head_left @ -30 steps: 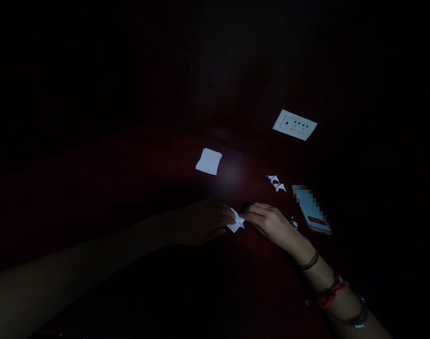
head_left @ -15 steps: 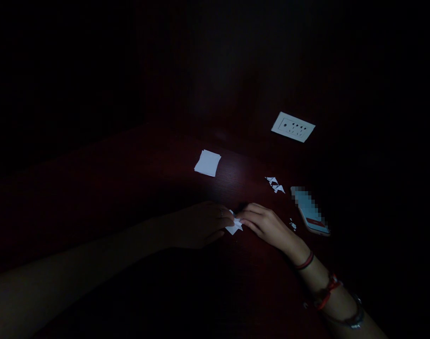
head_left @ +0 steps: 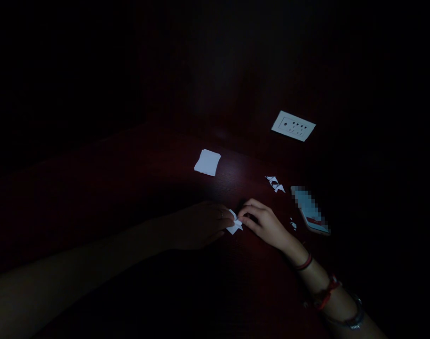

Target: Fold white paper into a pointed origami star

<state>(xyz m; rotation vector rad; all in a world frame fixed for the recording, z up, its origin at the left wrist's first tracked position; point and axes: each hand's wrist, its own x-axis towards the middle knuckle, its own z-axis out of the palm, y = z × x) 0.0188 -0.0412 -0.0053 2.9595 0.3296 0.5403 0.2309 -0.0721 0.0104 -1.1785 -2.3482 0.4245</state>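
The scene is very dark. A small folded white paper piece lies on the dark red wooden table, pinched from both sides. My left hand presses its left edge with closed fingertips; a ring shows on one finger. My right hand curls over its right edge, fingers bent and pinched on the paper. Red bands and a bracelet sit on my right wrist.
A small stack of white paper squares lies behind the hands. Folded paper bits and a tiny scrap lie to the right, beside a phone. A white socket plate sits at the back right.
My right hand has slid a little left and curled its fingers tighter onto the paper piece. The left hand has barely moved.
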